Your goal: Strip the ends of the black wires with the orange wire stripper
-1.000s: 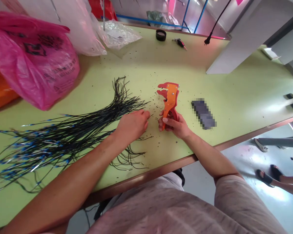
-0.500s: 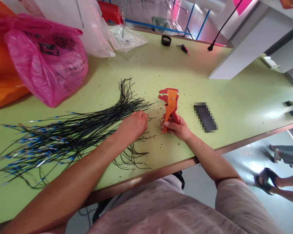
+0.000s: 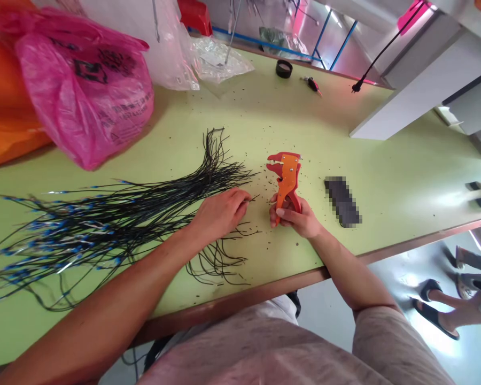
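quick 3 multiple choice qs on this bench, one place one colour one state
1. Where is the black wire bundle relative to the orange wire stripper? A) left of it B) right of it C) inside a bag
2. What colour are the wires' far-end sleeves? A) green B) blue C) yellow
3. What is the right hand doing? A) gripping the stripper B) lying flat C) holding a plug

1 A, it fans out leftward. 2 B, blue marks the ends. 3 A, it closes round the handles.
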{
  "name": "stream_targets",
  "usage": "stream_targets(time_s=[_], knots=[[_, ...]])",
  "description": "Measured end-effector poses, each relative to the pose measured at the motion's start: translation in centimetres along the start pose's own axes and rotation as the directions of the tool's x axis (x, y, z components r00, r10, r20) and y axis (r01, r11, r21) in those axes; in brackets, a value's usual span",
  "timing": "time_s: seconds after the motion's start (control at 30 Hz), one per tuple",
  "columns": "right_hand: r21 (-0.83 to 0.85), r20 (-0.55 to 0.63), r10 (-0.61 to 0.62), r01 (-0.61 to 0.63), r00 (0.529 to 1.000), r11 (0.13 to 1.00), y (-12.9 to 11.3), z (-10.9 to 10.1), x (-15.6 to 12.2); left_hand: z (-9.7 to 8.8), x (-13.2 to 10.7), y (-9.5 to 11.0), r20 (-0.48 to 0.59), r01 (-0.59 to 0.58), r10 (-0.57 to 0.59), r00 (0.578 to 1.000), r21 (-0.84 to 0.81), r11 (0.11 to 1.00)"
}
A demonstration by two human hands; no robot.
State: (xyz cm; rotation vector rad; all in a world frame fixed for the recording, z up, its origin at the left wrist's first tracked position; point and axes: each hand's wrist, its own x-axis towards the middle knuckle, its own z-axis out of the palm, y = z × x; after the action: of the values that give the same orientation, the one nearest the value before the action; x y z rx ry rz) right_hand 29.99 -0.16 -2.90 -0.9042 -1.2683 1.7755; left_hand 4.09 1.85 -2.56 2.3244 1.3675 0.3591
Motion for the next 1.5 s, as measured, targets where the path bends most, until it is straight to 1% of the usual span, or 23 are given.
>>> stream_targets(time_s=[0.1,0.2,0.33,0.43,0.53,0.63,0.73,0.8,0.83,0.9,1.03,1.17,1.23,1.33,1.5], knots=[[-0.037,0.033,-0.007,0.008,0.999,0.999,-0.4,-0.1,-0.2,0.2,0.0,-0.7,-0.075,-0.007,-0.001,0.997,-0.109,0.994],[-0.088,0.07,0.001,0.005,0.998,0.996,-0.9,0.0,-0.5,-0.1,0.0,-1.0,-0.126,0.034,-0.063,0.99,-0.218,0.975],[-0.149,0.066,0.035,-0.025,0.997,0.989,-1.3,0.2,-0.8,-0.9,-0.2,-0.8,-0.172,0.062,-0.141,0.975,-0.397,0.916],[-0.182,0.075,0.028,-0.014,0.997,0.983,-1.1,0.3,-0.9,-1.2,-0.3,-0.7,-0.199,0.072,-0.196,0.96,-0.5,0.863],[-0.215,0.092,0.006,0.014,0.996,0.977,-0.9,0.3,-0.8,-1.5,-0.2,-0.7,-0.168,0.081,-0.236,0.957,-0.626,0.776],[-0.238,0.092,-0.022,0.044,0.995,0.97,-0.8,0.3,-0.8,-1.8,0.1,-0.6,-0.101,0.093,-0.255,0.962,-0.754,0.65],[-0.228,0.086,-0.025,0.044,0.996,0.973,-0.9,0.2,-0.9,-2.1,0.2,-0.3,-0.066,0.112,-0.302,0.951,-0.838,0.534],[-0.193,0.11,-0.003,0.024,0.994,0.981,-1.2,0.1,-1.0,-2.3,0.2,-0.2,-0.065,0.112,-0.333,0.941,-0.867,0.486],[-0.166,0.133,0.008,0.014,0.991,0.986,-1.3,0.1,-1.0,-2.4,0.2,-0.2,-0.069,0.11,-0.343,0.937,-0.873,0.476],[-0.104,0.192,0.028,-0.009,0.981,0.995,-1.5,0.0,-1.1,-2.5,0.1,-0.1,-0.088,0.097,-0.347,0.934,-0.871,0.481],[0.002,0.295,0.082,-0.087,0.952,0.996,-1.8,-0.2,-1.3,-2.8,0.1,0.1,-0.166,0.037,-0.315,0.934,-0.834,0.551],[0.032,0.329,0.127,-0.145,0.936,0.989,-1.8,-0.3,-1.4,-2.9,-0.1,0.3,-0.223,0.018,-0.291,0.93,-0.765,0.644],[0.021,0.347,0.149,-0.167,0.926,0.986,-1.8,-0.3,-1.4,-2.9,-0.2,0.4,-0.215,0.032,-0.283,0.935,-0.742,0.669],[0.005,0.374,0.173,-0.188,0.911,0.982,-1.8,-0.3,-1.5,-3.0,-0.4,0.5,-0.193,0.05,-0.277,0.941,-0.732,0.68],[-0.008,0.367,0.185,-0.196,0.912,0.981,-1.6,-0.2,-1.4,-3.3,-0.5,0.6,-0.174,0.05,-0.25,0.953,-0.72,0.692]])
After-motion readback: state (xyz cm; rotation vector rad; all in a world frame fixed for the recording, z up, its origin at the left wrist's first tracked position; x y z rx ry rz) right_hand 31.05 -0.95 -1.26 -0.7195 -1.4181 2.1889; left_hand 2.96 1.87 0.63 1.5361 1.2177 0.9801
